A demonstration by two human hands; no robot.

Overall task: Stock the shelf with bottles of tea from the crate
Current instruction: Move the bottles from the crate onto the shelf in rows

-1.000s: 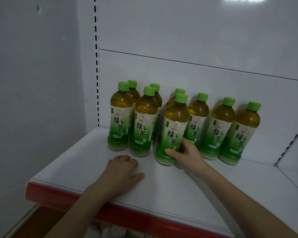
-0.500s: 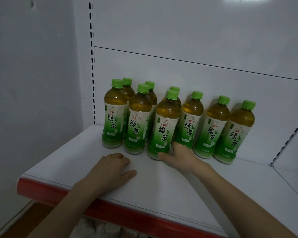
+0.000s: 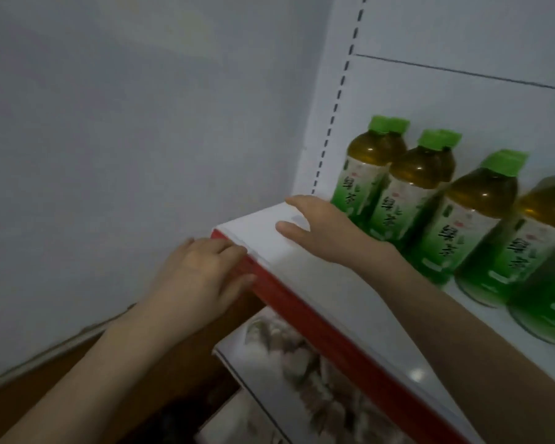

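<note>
White sheet metal makes up the shelf (image 3: 318, 283), whose front edge carries a red strip (image 3: 302, 312) running down to the lower right. A white back panel (image 3: 462, 33) rises behind it, with a column of dark slots (image 3: 337, 100) along its left upright and a thin seam across. To the left stands a plain pale grey wall (image 3: 125, 107), meeting a brown floor (image 3: 61, 379) at a light skirting.

Bottles of tea (image 3: 474, 219) with green caps and green-and-white labels stand upright on the shelf toward the back, close together, the picture blurring them somewhat. The crate is not in view.

The right hand (image 3: 321, 229) lies over the shelf's left front corner, just beside the nearest bottle, fingers spread apart and empty. The left hand (image 3: 202, 270) sits at the corner's edge, fingers loosely curled against the red strip, holding nothing.

Below the shelf a lower level (image 3: 302, 373) shows pale, blurred packaging that cannot be made out.
</note>
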